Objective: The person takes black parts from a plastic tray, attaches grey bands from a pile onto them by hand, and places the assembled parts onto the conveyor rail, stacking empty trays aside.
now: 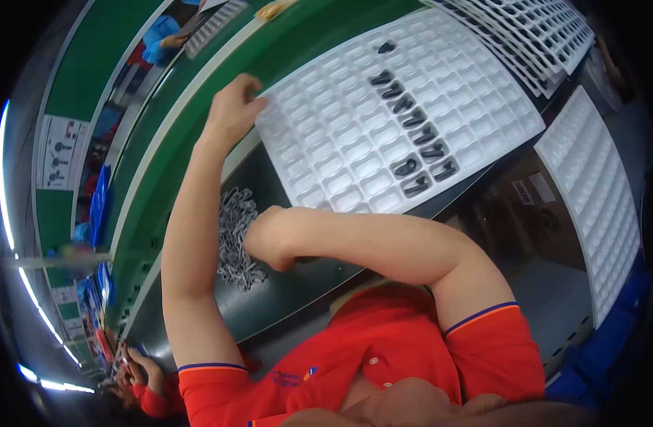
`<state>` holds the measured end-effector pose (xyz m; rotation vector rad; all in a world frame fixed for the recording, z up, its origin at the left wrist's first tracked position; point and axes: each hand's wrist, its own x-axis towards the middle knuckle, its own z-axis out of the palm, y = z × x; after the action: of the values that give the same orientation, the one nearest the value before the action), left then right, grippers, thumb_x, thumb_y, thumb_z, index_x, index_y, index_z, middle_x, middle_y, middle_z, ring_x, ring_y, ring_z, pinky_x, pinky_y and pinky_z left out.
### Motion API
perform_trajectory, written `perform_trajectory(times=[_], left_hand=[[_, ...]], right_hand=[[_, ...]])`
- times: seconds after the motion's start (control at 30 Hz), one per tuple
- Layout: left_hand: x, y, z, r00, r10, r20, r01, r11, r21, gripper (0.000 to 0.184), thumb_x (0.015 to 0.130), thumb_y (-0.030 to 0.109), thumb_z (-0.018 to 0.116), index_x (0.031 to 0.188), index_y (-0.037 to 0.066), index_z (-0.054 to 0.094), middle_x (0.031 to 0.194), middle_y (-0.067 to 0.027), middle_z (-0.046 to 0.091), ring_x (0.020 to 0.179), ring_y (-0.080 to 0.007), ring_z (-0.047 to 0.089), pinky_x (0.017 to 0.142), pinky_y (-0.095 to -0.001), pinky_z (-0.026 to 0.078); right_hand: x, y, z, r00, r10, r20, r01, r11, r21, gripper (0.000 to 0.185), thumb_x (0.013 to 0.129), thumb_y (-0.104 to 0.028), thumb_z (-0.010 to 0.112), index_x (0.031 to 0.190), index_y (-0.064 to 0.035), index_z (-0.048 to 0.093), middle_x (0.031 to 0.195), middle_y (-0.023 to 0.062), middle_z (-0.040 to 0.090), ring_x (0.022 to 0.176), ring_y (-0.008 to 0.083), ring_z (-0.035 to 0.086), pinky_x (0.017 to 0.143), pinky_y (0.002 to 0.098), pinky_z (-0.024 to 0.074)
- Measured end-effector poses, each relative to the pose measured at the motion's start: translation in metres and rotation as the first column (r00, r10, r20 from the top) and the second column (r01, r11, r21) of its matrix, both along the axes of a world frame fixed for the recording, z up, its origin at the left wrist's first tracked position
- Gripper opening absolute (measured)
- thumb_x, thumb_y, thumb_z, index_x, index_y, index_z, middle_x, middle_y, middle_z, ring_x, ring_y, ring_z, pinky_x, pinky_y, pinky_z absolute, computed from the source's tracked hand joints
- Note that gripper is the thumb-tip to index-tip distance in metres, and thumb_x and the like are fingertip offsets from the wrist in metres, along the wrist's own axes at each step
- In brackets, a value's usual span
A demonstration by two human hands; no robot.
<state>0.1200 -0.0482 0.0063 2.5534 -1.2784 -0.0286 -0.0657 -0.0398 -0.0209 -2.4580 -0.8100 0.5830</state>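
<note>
My left hand (234,107) is at the left corner of a white moulded tray (326,153). Its thumb and curled fingers are apart, with the thumb close to the tray's edge; I see nothing between them. My right hand (268,238) is bent inward over a heap of small grey twisted pieces (235,238), perhaps short cords or chains. Its fingers are hidden behind the hand and wrist, so their grip does not show. Several small black parts (414,117) lie in the tray's pockets, mostly in a slanting row, with a lone one (387,48) near the far side.
Stacked white trays (529,43) stand at the upper right, and another white tray (590,206) leans at the right. Below the dark green table (269,306) is a brown carton (533,213). Co-workers in blue (159,39) and red (155,398) are at the left.
</note>
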Motion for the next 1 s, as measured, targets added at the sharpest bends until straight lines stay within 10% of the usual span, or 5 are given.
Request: perform_trajectory(times=[0.17, 0.37, 0.63, 0.87, 1.0], left_hand=[[-0.048, -0.132, -0.004, 0.914, -0.401, -0.058, 0.381, 0.899, -0.218, 0.021, 0.080, 0.014, 0.073, 0.095, 0.002, 0.066, 0.084, -0.0082, 0.068, 0.075, -0.0196, 0.062, 0.071, -0.0325, 0.050], [-0.059, -0.220, -0.038, 0.974, -0.226, 0.005, 0.226, 0.974, -0.017, 0.023, 0.076, 0.010, 0.068, 0.097, 0.002, 0.073, 0.096, -0.0218, 0.071, 0.095, -0.0380, 0.068, 0.084, -0.0422, 0.054], [-0.058, -0.242, -0.046, 0.988, -0.128, -0.083, 0.139, 0.980, 0.144, 0.022, 0.077, 0.010, 0.067, 0.096, 0.000, 0.071, 0.095, -0.0212, 0.071, 0.095, -0.0346, 0.069, 0.084, -0.0393, 0.054], [-0.065, -0.217, -0.025, 0.974, -0.206, 0.099, 0.217, 0.969, -0.117, 0.019, 0.078, 0.004, 0.064, 0.096, -0.001, 0.068, 0.096, -0.0227, 0.070, 0.092, -0.0379, 0.068, 0.083, -0.0416, 0.053], [-0.058, -0.150, 0.016, 0.962, -0.263, 0.069, 0.271, 0.943, -0.195, 0.014, 0.080, 0.005, 0.066, 0.091, -0.003, 0.065, 0.088, -0.0206, 0.069, 0.084, -0.0369, 0.067, 0.078, -0.0403, 0.053]], right_hand=[[0.007, -0.010, 0.000, 0.999, -0.037, -0.007, 0.037, 0.998, 0.054, 0.030, 0.067, -0.009, 0.072, 0.096, -0.0008, 0.075, 0.103, 0.0191, 0.072, 0.097, 0.0336, 0.070, 0.082, 0.0415, 0.0555], [0.013, -0.022, -0.025, 0.994, -0.106, -0.007, 0.099, 0.907, 0.408, 0.044, 0.073, -0.016, 0.074, 0.115, -0.0042, 0.072, 0.114, 0.0164, 0.071, 0.107, 0.0324, 0.066, 0.091, 0.0408, 0.0515], [0.038, 0.015, -0.067, 0.907, -0.339, 0.251, 0.066, 0.702, 0.709, 0.043, 0.074, -0.018, 0.075, 0.116, -0.0068, 0.071, 0.115, 0.0157, 0.070, 0.107, 0.0299, 0.066, 0.092, 0.0399, 0.0509], [0.066, 0.032, -0.097, 0.705, -0.528, 0.474, -0.217, 0.476, 0.852, 0.042, 0.076, -0.020, 0.075, 0.117, -0.0092, 0.070, 0.115, 0.0151, 0.070, 0.107, 0.0278, 0.066, 0.092, 0.0391, 0.0503], [0.069, 0.028, -0.077, 0.951, -0.194, 0.240, -0.049, 0.674, 0.737, 0.034, 0.078, -0.019, 0.076, 0.110, -0.0067, 0.072, 0.111, 0.0162, 0.070, 0.109, 0.0305, 0.063, 0.093, 0.0411, 0.0481]])
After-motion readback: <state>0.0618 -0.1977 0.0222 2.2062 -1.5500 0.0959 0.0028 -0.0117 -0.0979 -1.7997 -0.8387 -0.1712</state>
